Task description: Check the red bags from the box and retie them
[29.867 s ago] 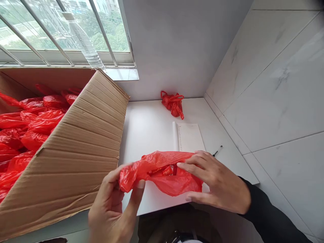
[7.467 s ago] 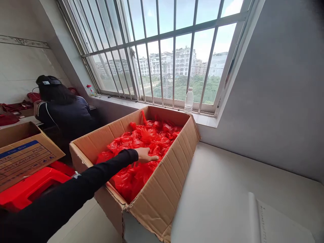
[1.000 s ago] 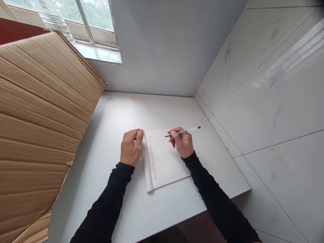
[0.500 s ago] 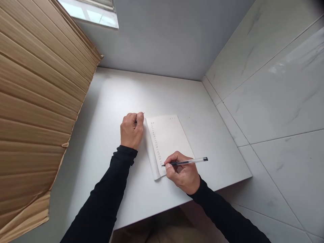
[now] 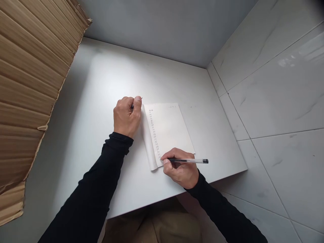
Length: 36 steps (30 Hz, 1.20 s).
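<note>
My right hand (image 5: 181, 167) is closed in a writing grip round a black-and-clear ballpoint pen (image 5: 188, 160). The pen's tip meets the notepad (image 5: 170, 130) near the bottom of a handwritten column of two-digit numbers along the page's left side. Faint writing also stands at the page's top right. Just left of the notepad's upper corner, my left hand (image 5: 127, 116) rests closed on the table. A small dark thing (image 5: 132, 106) shows between its fingers, with a thin dark tip poking out by the thumb; most of it is hidden. The notepad's turned-over pages curl along its left edge.
The notepad lies on a white table (image 5: 106, 74) with its near edge by my lap. A large folded sheet of brown cardboard (image 5: 32, 77) stands at the left. A grey wall (image 5: 162, 30) is behind, and marbled tiles (image 5: 283, 101) line the right.
The view has tilted downward, so the window has left the picture. A digit has been added at the bottom of the number column. Both hands keep their grips.
</note>
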Available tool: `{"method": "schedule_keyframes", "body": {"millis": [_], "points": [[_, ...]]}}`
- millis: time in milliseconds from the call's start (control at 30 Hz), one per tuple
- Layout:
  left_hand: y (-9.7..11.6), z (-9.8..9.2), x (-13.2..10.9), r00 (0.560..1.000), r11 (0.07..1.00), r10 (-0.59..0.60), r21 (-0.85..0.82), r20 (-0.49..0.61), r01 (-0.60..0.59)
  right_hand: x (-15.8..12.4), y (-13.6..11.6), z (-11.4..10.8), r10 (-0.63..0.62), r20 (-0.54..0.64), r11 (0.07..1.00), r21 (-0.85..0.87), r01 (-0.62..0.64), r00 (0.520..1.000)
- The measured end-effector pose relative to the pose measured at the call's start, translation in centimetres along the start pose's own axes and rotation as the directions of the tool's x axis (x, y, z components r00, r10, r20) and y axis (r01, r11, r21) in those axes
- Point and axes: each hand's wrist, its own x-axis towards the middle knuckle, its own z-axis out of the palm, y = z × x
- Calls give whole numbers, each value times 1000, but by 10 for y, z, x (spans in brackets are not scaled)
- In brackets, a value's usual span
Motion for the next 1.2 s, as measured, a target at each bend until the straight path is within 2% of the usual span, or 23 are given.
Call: {"method": "schedule_keyframes", "body": {"millis": [433, 733, 1067, 1200], "points": [[3, 0, 0, 1000, 1000, 4, -24, -14, -4, 1, 1, 0, -2, 4, 1000, -24, 2, 1000], [3, 1, 0, 1000, 998, -25, -61, 4, 25, 2, 0, -1, -51, 17, 998, -27, 51, 999], [2, 2, 0, 1000, 999, 1, -46, -19, -2, -3, 5, -4, 86, -22, 994, 68, -85, 996], [3, 2, 0, 1000, 999, 10, -50, -26, -11, -3, 6, -4, 105, -25, 992, 76, -103, 994]]}}
